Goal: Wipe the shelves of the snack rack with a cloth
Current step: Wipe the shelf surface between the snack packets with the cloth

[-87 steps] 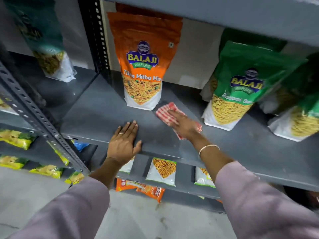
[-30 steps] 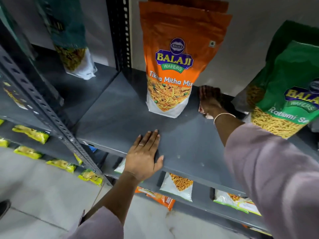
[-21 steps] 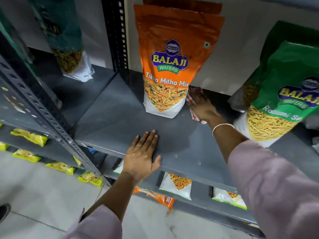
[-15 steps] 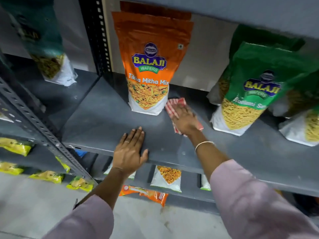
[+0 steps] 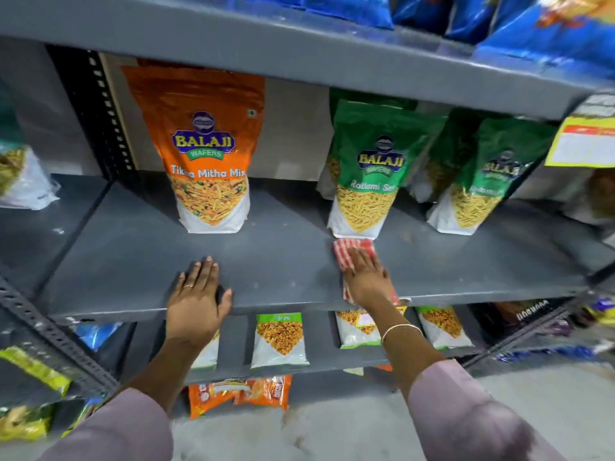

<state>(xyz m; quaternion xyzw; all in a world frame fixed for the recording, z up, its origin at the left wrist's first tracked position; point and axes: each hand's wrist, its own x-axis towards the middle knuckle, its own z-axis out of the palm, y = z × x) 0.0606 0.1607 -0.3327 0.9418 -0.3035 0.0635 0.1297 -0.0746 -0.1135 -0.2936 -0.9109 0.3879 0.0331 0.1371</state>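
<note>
The grey shelf (image 5: 283, 261) spans the middle of the frame; its front strip is bare, and packets stand along its back. The orange packet (image 5: 203, 154) stands centre-left, two green packets (image 5: 369, 174) to the right. The left hand (image 5: 196, 294) lies open and flat on the front edge, holding nothing. The right hand (image 5: 364, 277) presses flat on the red-striped cloth (image 5: 352, 252), just in front of the nearer green packet. Judgement: wiping is mid-shelf; the right portion, the strip behind the packets, and the other shelves likely remain.
</note>
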